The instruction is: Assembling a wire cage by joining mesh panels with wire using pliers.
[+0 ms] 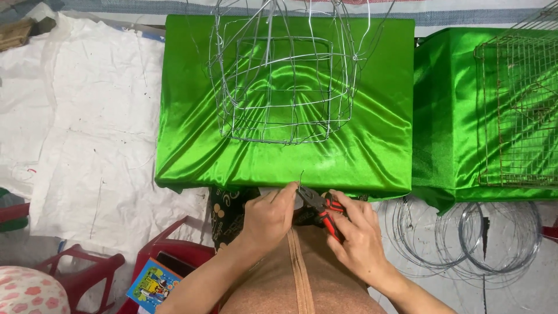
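I see a short piece of thin wire (301, 178) standing up just off the near edge of the green-draped desk (372, 157), about midway along that edge. Its lower end is caught in the nose of a pair of pliers (317, 204) with red and black handles. My right hand (358, 235) has its grip clamped around those handles, fingers folded over the red part. My left hand (268, 216) has its fingertips pinched together on the wire right beside the plier nose, so both hands meet just below the near edge, above my lap.

Further onto the desk, toward its far edge and roughly centred, stands a wire cage frame (285, 81) of bare silvery wire, boxy at the bottom with loops rising out of the top of the view. It rests on the shiny green cloth, well apart from the hands.

To the right sits a second green-covered desk (447, 116), just beside the first, carrying a rusty brown wire mesh cage (517, 110) near its right side.

On the floor below that desk's near edge lie coils of wire (465, 235). Left of the first desk, white sheeting (87, 134) covers the floor. At the lower left are a red plastic stool (87, 270) and a colourful small box (148, 279).
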